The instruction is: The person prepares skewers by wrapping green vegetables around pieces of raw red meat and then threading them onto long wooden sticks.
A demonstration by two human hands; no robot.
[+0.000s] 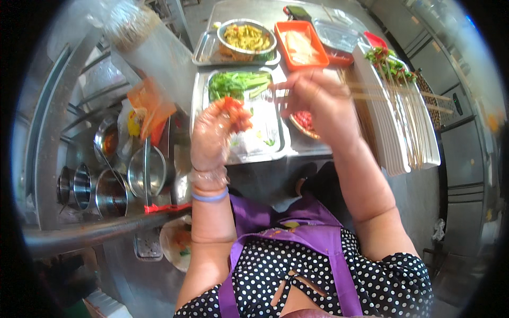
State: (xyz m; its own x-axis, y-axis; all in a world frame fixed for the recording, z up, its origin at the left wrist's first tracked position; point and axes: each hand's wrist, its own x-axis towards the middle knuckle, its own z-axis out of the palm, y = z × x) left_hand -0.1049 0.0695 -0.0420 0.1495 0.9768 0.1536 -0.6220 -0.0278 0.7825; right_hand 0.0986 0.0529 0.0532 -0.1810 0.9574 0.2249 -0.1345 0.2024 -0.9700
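Observation:
My left hand (210, 135), in a clear plastic glove, pinches some glossy red food (237, 115) above a steel tray (284, 139). Whether it is pepper or seasoned meat I cannot tell. Green leafy stalks (234, 83) lie in the far part of that tray. To the right, my right hand (318, 97), blurred, grips two bamboo skewers (401, 93) whose long ends stick out rightward. Their other ends point left, towards the red food. Partly behind my right wrist is a round bowl of chopped red food (304, 121).
A steel bowl of yellow-green pieces (246, 37) stands at the back, beside an orange basket of pale slices (301, 43). At right, stacked white trays (381, 135) carry loaded skewers (397, 79). A metal rail (107, 226) and steel pots (113, 194) are at left.

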